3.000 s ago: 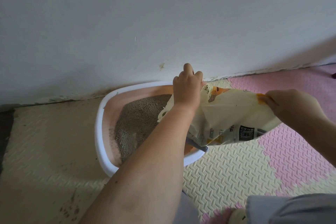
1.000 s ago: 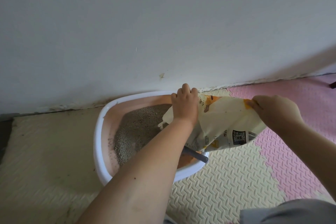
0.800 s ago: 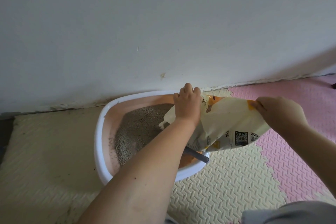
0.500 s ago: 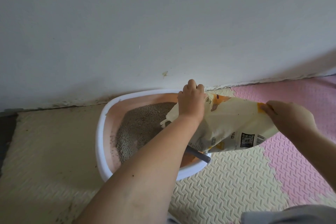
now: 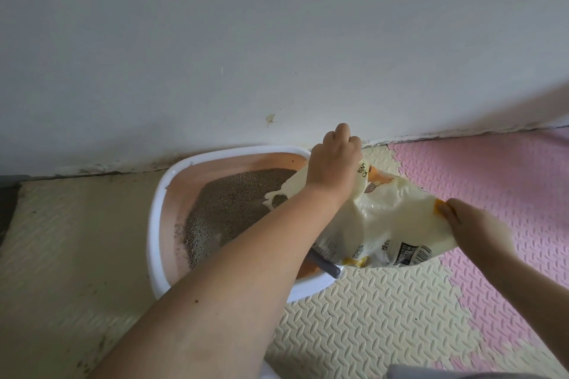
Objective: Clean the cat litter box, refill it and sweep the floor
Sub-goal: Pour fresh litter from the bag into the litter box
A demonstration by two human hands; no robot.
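**Bag tipped over the box**

My left grip [image 5: 334, 163] is curled round the top edge of the bag [image 5: 391, 224], near its mouth. My right grip [image 5: 474, 224] pinches the orange corner at the other end. The bag lies tilted, its mouth low over the grey litter [image 5: 234, 203]. The litter is heaped in the pink, white-rimmed box [image 5: 154, 224], which sits on the floor against the wall [image 5: 277, 40]. My left forearm crosses the box's near side and hides it, and the bag covers its right end. A grey handle [image 5: 326, 264] pokes out over the rim beneath the bag, its other end hidden. A cream mat [image 5: 369, 317] lies under the box and a pink mat [image 5: 508, 194] lies to the right; grime runs along the foot of the wall
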